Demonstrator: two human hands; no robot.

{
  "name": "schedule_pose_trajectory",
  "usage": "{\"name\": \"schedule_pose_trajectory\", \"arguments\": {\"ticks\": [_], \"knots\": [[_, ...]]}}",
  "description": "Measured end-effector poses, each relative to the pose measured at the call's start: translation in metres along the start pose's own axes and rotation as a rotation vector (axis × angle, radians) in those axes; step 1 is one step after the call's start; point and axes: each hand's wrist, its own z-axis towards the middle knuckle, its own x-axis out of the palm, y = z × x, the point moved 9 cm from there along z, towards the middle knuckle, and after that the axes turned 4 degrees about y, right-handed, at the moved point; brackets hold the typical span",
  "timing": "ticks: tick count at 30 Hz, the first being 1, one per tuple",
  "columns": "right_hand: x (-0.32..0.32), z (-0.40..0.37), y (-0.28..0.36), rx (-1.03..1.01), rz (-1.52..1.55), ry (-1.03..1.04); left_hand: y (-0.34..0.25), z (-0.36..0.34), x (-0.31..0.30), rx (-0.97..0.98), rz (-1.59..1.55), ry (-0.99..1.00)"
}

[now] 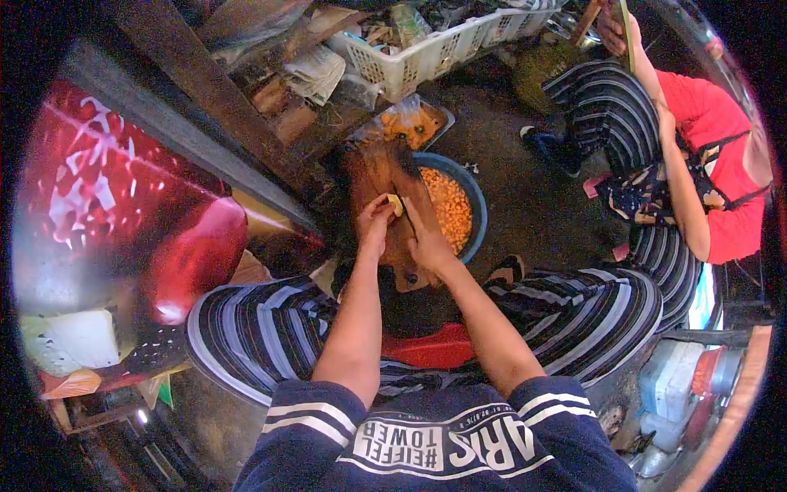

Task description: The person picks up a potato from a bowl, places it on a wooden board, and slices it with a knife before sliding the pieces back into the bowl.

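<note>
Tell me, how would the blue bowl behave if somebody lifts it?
The bowl looks nearly full of orange cubes, so probably heavy. Loose cubes could spill if it tilts. Its wide shape likely resists tipping.

**A:** Board [373, 174], dark wood, worn and matt, no shine at all!

**B:** The chunk [396, 204] on it looks matt too, with a dull yellow surface.

**A:** Bowl [482, 205], smooth blue plastic, a slight gloss on the rim.

**B:** Basket [414, 64], white plastic lattice. Trousers [246, 328], soft striped cloth.

**A:** Stool [426, 348], smooth red plastic. And the floor [533, 189] is dark, rough and dull.
</note>
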Motion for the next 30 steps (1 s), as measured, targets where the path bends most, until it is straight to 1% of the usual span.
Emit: {"name": "schedule_pose_trajectory", "arguments": {"ticks": [2, 4, 6, 8, 9, 11, 12, 14, 15, 17, 19, 21, 23, 24, 26, 27, 29, 30], "knots": [[-0.003, 0.003, 0.011, -0.194, -0.232, -0.162, -0.002, 0.001, 0.002, 0.022, 0.023, 0.024], [0.001, 0.008, 0.004, -0.183, -0.180, -0.144, -0.002, 0.002, 0.001, 0.046, 0.039, 0.018], [0.002, 0.008, 0.002, -0.169, -0.131, -0.123, -0.001, 0.002, 0.001, 0.022, 0.041, 0.009], [0.001, 0.008, -0.002, -0.047, -0.052, -0.073, -0.004, -0.002, 0.003, -0.002, 0.043, 0.000], [0.004, 0.009, -0.005, -0.046, -0.052, -0.071, -0.005, -0.003, 0.003, 0.003, 0.034, -0.001], [-0.001, 0.010, -0.004, -0.130, -0.041, -0.170, -0.009, -0.006, 0.005, 0.009, 0.025, -0.002], [-0.002, 0.010, -0.003, -0.132, -0.041, -0.170, -0.011, -0.006, 0.006, 0.029, 0.023, 0.001], [0.006, 0.010, -0.020, 0.064, 0.092, -0.038, -0.012, -0.007, 0.007, 0.048, 0.021, 0.003], [0.003, 0.011, -0.021, 0.063, 0.092, -0.039, -0.013, -0.008, 0.007, 0.047, 0.028, 0.001], [0.015, 0.014, -0.032, 0.181, 0.163, 0.142, -0.015, -0.009, 0.008, 0.046, 0.035, 0.000], [0.015, 0.016, -0.039, 0.174, 0.112, 0.119, -0.009, -0.007, 0.005, 0.008, 0.036, 0.000], [0.013, 0.017, -0.043, 0.165, 0.060, 0.096, -0.007, -0.006, 0.004, 0.011, 0.056, -0.005], [0.010, 0.018, -0.046, 0.178, 0.200, 0.049, -0.005, -0.005, 0.003, 0.015, 0.075, -0.010], [0.005, 0.017, -0.038, 0.177, 0.201, 0.049, -0.006, -0.005, 0.003, 0.033, 0.069, -0.010], [-0.010, 0.011, -0.025, 0.276, 0.172, 0.034, -0.009, -0.006, 0.004, 0.051, 0.062, -0.010], [-0.008, 0.011, -0.024, 0.278, 0.171, 0.034, -0.009, -0.007, 0.005, 0.039, 0.037, -0.009], [-0.012, 0.011, -0.017, 0.217, 0.076, -0.051, -0.010, -0.010, 0.006, 0.024, 0.011, -0.007], [-0.006, 0.010, -0.019, 0.217, 0.075, -0.052, -0.011, -0.009, 0.005, 0.051, 0.042, -0.016]]}}
